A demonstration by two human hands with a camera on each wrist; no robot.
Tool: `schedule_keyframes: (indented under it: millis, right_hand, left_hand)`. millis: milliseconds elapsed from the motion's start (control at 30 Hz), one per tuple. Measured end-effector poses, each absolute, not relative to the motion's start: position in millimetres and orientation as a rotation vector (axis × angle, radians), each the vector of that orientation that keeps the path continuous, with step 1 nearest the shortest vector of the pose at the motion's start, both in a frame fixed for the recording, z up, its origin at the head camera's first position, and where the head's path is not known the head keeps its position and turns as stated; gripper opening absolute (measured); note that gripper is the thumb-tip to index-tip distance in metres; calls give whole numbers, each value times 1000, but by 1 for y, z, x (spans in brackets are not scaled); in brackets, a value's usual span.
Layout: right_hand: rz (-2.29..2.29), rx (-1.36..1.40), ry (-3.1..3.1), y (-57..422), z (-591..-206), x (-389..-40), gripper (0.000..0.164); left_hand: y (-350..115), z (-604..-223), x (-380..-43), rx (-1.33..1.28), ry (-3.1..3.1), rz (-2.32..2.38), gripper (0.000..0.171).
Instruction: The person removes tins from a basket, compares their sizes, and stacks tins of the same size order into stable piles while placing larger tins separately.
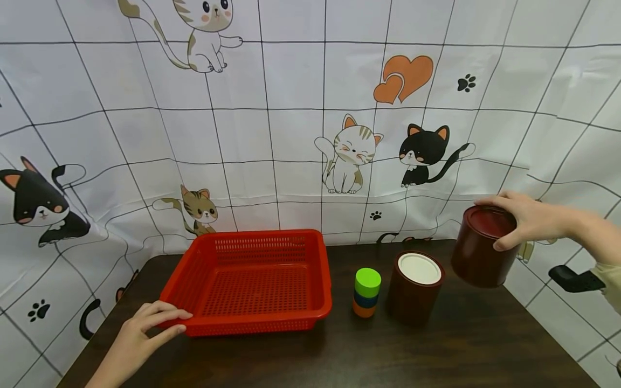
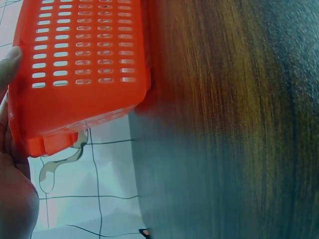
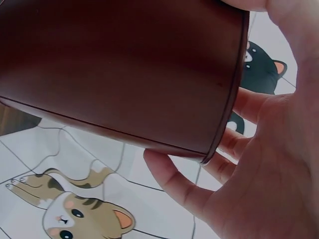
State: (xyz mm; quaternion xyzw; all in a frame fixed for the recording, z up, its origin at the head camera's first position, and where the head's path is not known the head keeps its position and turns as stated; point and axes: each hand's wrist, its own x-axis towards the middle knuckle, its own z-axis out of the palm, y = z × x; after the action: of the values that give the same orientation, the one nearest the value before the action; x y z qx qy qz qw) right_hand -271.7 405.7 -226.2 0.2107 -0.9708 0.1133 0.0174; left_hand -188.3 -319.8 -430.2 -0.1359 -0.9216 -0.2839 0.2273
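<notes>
In the head view, my left hand point(image 1: 140, 339) grips the near left corner of a red plastic basket point(image 1: 252, 326), thumb and fingers at its rim. The left wrist view shows the basket's slotted wall point(image 2: 79, 99) beside that hand point(image 2: 15, 184). My right hand point(image 1: 529, 218) holds a dark brown leather-like cylinder point(image 1: 480, 253) by its upper end, raised at the table's right edge. In the right wrist view, the fingers point(image 3: 177, 186) reach around the cylinder's rim. Left of it stands a similar brown cylinder point(image 1: 414, 296) with a white round top.
A small stack of green, blue and orange pieces point(image 1: 366, 291) stands between the basket and the standing cylinder. The dark wooden table point(image 1: 339, 361) ends at a white curtain point(image 1: 291, 134) printed with cats and grid lines.
</notes>
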Motion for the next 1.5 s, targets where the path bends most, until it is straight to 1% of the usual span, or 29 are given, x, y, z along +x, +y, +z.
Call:
schedule_keyframes:
  millis: [200, 367, 567, 800, 1133, 1500]
  right_hand:
    - [385, 616, -3057, 407, -242, -268, 82]
    - [404, 655, -3062, 407, -255, -268, 80]
    - [361, 698, -3058, 407, -266, -271, 83]
    - [370, 757, -3109, 404, -275, -276, 91]
    - [260, 840, -3172, 396, -285, -280, 100]
    - [320, 837, -3270, 389, -293, -283, 102]
  left_hand:
    - [-319, -430, -189, -372, -2539, -785, 28]
    - [-318, -431, -187, -373, -2543, -796, 26]
    - [-317, -431, -187, -401, -2503, -810, 30]
    - [-317, -431, -188, -401, -2501, -792, 31]
    - [-316, -431, -191, -452, -2465, -787, 32]
    - [-317, -431, -189, -414, -2484, -784, 33]
